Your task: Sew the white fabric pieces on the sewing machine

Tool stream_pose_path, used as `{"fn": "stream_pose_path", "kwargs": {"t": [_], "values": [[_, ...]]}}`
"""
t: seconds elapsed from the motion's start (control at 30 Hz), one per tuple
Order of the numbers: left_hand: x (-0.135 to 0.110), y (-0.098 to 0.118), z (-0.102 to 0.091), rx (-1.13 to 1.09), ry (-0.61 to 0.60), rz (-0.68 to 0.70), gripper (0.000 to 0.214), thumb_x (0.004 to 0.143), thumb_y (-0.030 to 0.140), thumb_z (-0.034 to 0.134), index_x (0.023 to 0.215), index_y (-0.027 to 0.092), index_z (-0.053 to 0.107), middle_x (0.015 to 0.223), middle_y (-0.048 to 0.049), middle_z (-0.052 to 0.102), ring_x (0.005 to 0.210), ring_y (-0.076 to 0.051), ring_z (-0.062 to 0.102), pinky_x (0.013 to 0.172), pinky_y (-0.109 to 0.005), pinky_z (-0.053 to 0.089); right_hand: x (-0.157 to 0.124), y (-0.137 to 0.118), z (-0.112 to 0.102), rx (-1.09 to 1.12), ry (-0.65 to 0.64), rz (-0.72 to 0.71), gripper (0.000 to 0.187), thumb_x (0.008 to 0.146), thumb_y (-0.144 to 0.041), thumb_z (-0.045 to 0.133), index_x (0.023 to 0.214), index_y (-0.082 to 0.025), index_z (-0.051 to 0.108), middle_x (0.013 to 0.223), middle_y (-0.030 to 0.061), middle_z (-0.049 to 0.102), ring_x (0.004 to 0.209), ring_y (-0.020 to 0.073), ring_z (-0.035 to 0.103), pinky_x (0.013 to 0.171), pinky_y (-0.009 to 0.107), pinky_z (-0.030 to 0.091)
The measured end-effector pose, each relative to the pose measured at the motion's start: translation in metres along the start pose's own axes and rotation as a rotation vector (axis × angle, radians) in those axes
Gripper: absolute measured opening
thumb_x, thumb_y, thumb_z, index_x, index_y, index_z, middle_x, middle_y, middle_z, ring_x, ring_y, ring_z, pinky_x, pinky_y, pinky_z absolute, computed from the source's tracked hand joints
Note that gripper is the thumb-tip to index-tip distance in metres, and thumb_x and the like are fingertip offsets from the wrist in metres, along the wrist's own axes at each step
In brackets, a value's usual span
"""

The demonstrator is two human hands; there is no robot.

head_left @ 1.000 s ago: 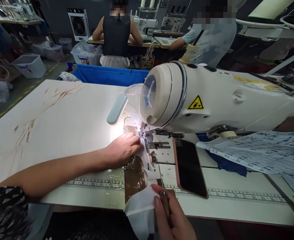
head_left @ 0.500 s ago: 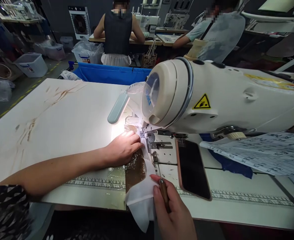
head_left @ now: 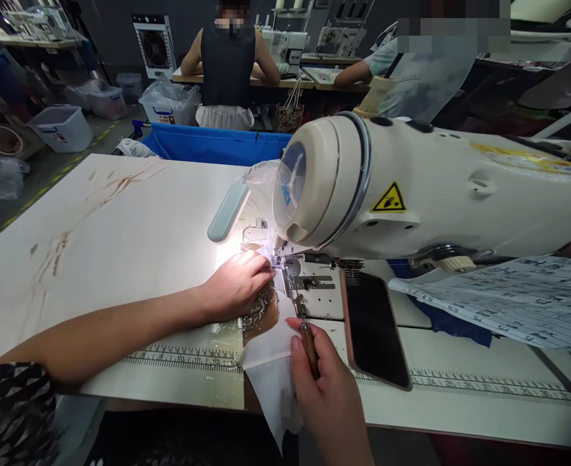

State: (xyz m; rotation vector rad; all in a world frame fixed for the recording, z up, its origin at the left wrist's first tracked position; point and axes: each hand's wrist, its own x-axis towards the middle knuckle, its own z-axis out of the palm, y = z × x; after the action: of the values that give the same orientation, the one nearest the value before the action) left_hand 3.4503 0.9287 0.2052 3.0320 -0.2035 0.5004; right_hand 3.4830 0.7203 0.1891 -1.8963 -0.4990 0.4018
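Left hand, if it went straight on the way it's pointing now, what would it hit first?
Most likely the metal foot of the sewing machine, close beyond the left hand, though depth is hard to judge here.

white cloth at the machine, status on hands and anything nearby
Left hand beside presser foot. Right hand holding wooden-handled tool. White cloth overhanging table. Phone close by, to the right.

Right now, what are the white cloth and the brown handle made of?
The white cloth: probably thin fabric, smooth and matte, because it droops softly. The brown handle in the right hand: maybe varnished wood, with its warm brown colour and faint shine, though plastic could look similar.
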Motion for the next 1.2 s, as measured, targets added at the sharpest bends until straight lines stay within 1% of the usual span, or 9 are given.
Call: {"fn": "stream_pose_path", "kwargs": {"t": [0.1,0.2,0.37,0.63,0.8,0.93,1.0,1.07,1.2], "values": [[-0.001,0.002,-0.004,-0.057,0.004,0.029,0.031,0.097,0.014,0.036,0.112,0.012,0.064,0.105,-0.0137,0.066,0.091,-0.022,0.057,0.076,-0.039,0.055,0.004,0.004,-0.003,-0.027,-0.041,-0.018,0.037,0.093,-0.049,0.046,0.112,-0.024,0.067,0.116,0.0065,0.075,0.099,0.0242,0.071,0.088,0.035,0.055],[0.0,0.003,-0.007,-0.086,-0.031,0.073,0.033,0.097,0.013,0.034,0.108,0.014,0.065,0.104,-0.0132,0.067,0.091,-0.022,0.057,0.078,-0.039,0.055,0.008,0.008,-0.005,-0.067,-0.099,-0.05,0.04,0.093,-0.051,0.048,0.115,-0.024,0.067,0.114,0.008,0.076,0.093,0.0242,0.073,0.083,0.034,0.058],[0.002,0.003,-0.004,-0.011,-0.065,0.049,0.037,0.099,0.016,0.031,0.105,0.012,0.067,0.103,-0.0142,0.066,0.091,-0.023,0.057,0.08,-0.04,0.054,0.009,0.008,-0.005,-0.081,-0.048,-0.048,0.04,0.093,-0.052,0.048,0.112,-0.023,0.067,0.112,0.0077,0.076,0.092,0.0233,0.074,0.081,0.032,0.058],[0.003,0.003,-0.002,0.088,-0.102,0.012,0.038,0.1,0.019,0.031,0.105,0.011,0.068,0.108,-0.0159,0.063,0.091,-0.025,0.057,0.077,-0.041,0.053,0.015,0.015,-0.007,-0.15,-0.083,-0.115,0.04,0.093,-0.05,0.048,0.115,-0.022,0.068,0.114,0.0077,0.077,0.095,0.0237,0.075,0.083,0.033,0.06],[0.003,0.003,0.001,0.103,-0.101,-0.001,0.037,0.098,0.017,0.032,0.105,0.012,0.068,0.107,-0.0153,0.063,0.089,-0.024,0.056,0.076,-0.04,0.051,0.013,0.011,-0.003,-0.149,-0.021,-0.152,0.038,0.094,-0.05,0.048,0.111,-0.023,0.069,0.111,0.0063,0.078,0.104,0.0234,0.074,0.086,0.03,0.059],[0.004,0.003,-0.002,0.078,-0.109,-0.027,0.031,0.093,0.018,0.04,0.106,0.012,0.067,0.109,-0.0153,0.063,0.092,-0.025,0.056,0.078,-0.04,0.051,0.002,-0.001,0.002,-0.119,0.066,-0.199,0.034,0.096,-0.047,0.048,0.109,-0.024,0.069,0.109,0.005,0.078,0.103,0.0217,0.073,0.088,0.028,0.058],[0.006,0.004,-0.004,0.079,-0.127,-0.017,0.026,0.091,0.02,0.044,0.1,0.012,0.067,0.107,-0.0153,0.062,0.09,-0.025,0.056,0.077,-0.039,0.051,-0.004,-0.007,0.005,-0.108,0.097,-0.242,0.031,0.097,-0.044,0.048,0.109,-0.024,0.068,0.107,0.0048,0.078,0.099,0.0209,0.074,0.086,0.028,0.058],[0.011,0.004,-0.006,0.104,-0.151,0.017,0.022,0.091,0.022,0.045,0.09,0.013,0.066,0.1,-0.0154,0.062,0.086,-0.025,0.057,0.074,-0.039,0.051,-0.009,-0.012,0.008,-0.12,0.114,-0.331,0.029,0.099,-0.041,0.048,0.109,-0.024,0.068,0.104,0.005,0.078,0.093,0.0201,0.074,0.08,0.027,0.058],[0.022,0.006,-0.003,0.179,-0.188,0.1,0.02,0.094,0.021,0.047,0.081,0.015,0.061,0.084,-0.0119,0.061,0.086,-0.026,0.057,0.077,-0.039,0.05,-0.014,-0.016,0.012,-0.204,0.116,-0.674,0.022,0.1,-0.026,0.046,0.115,-0.024,0.062,0.098,0.0032,0.078,0.081,0.017,0.074,0.07,0.026,0.057]]}}
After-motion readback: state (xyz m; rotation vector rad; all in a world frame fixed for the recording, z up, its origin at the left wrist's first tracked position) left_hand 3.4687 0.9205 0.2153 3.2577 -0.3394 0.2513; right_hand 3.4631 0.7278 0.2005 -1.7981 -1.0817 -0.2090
